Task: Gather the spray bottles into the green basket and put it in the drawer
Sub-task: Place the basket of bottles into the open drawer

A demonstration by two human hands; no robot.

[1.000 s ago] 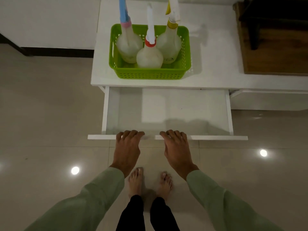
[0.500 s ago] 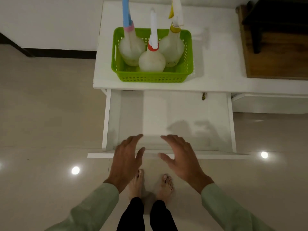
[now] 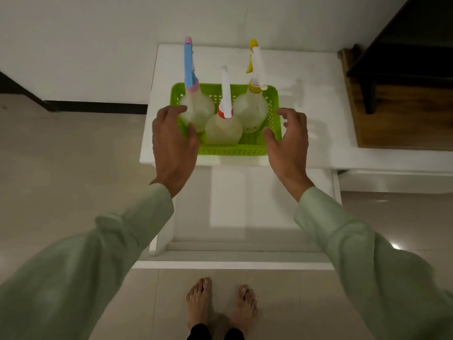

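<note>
Green basket (image 3: 232, 151) on the white surface (image 3: 318, 133), three tall spray bottles (image 3: 221, 128) standing inside, so it looks top-heavy and a bit flexible: best gripped low on both short sides and kept level. Left hand (image 3: 172, 141) and right hand (image 3: 288, 141) flank it, spread wide, holding nothing, the drawer (image 3: 245, 241) open below.

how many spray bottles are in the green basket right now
3, all upright in the green basket: the blue-topped bottle at back left, the yellow-topped bottle at back right, the red-collared bottle front centre. None seems hidden.
</note>
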